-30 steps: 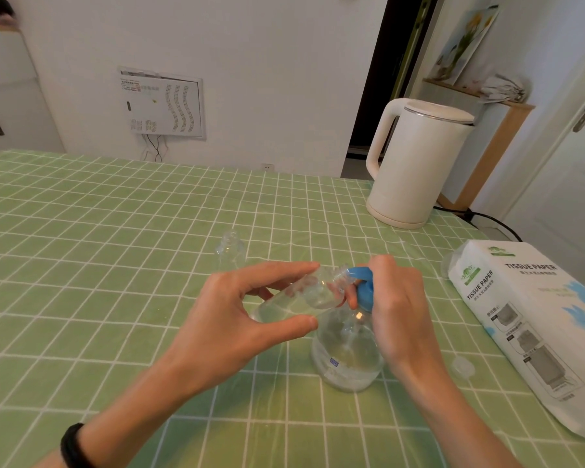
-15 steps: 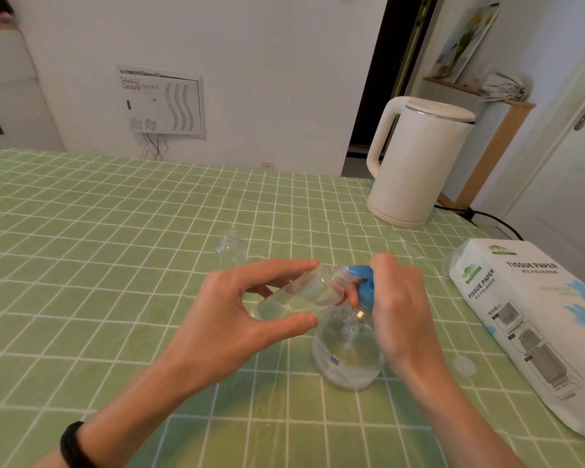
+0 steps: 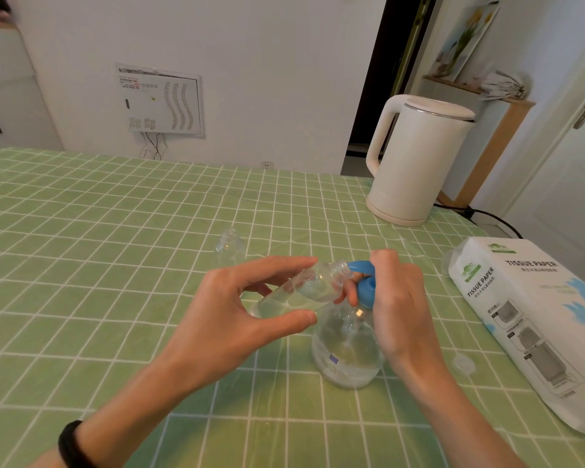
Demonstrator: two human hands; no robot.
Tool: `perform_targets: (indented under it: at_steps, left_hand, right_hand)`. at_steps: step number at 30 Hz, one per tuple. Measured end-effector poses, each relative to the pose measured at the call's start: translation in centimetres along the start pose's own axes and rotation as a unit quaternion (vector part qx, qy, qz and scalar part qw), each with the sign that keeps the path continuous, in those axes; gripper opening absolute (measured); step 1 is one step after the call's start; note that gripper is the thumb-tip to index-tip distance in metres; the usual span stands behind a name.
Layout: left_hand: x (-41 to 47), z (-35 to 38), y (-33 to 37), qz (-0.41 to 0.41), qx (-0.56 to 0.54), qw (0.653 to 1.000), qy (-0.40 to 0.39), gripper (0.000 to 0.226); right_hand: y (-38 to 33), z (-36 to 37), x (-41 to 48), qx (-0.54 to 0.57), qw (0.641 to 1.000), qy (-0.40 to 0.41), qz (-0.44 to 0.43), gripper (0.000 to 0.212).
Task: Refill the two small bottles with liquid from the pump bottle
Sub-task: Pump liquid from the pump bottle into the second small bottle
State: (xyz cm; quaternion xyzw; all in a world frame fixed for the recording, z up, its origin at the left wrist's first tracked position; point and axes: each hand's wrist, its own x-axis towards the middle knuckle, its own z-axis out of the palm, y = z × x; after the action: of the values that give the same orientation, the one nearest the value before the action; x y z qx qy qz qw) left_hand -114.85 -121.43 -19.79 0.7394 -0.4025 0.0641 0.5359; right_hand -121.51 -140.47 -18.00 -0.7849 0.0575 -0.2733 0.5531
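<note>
My left hand [image 3: 237, 309] grips a small clear bottle [image 3: 304, 287], tilted with its open neck against the blue nozzle. Clear liquid lies in its lower part. The clear pump bottle [image 3: 347, 346] stands on the green checked tablecloth, its blue pump head [image 3: 365, 288] under my right hand [image 3: 399, 298], which is closed around it. A second small clear bottle [image 3: 229, 246] stands upright and uncapped farther back on the table, apart from both hands.
A small clear cap [image 3: 464, 363] lies right of the pump bottle. A tissue paper pack [image 3: 534, 325] lies along the right edge. A white kettle [image 3: 416, 160] stands at the back right, its cable trailing off the table.
Hardly anything has moved. Both hands hold the same pose, with the small bottle's neck kept at the blue nozzle.
</note>
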Motion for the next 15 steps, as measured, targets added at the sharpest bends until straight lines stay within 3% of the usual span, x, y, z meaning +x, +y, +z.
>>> perform_targets:
  at_steps: [5, 11, 15]
  left_hand:
    - [-0.09, -0.02, 0.11, 0.004, 0.006, 1.0, 0.001, 0.054]
    - [-0.05, 0.06, 0.08, 0.008, 0.005, 1.0, 0.002, 0.053]
    - [0.01, 0.03, -0.06, 0.007, 0.006, 1.0, 0.003, 0.054]
  right_hand:
    - [-0.11, -0.02, -0.2, -0.002, 1.0, -0.003, -0.009, 0.056]
    - [0.3, 0.21, -0.22, 0.004, 1.0, 0.014, 0.004, 0.078]
    - [0.51, 0.07, -0.21, 0.015, 1.0, 0.004, 0.005, 0.072]
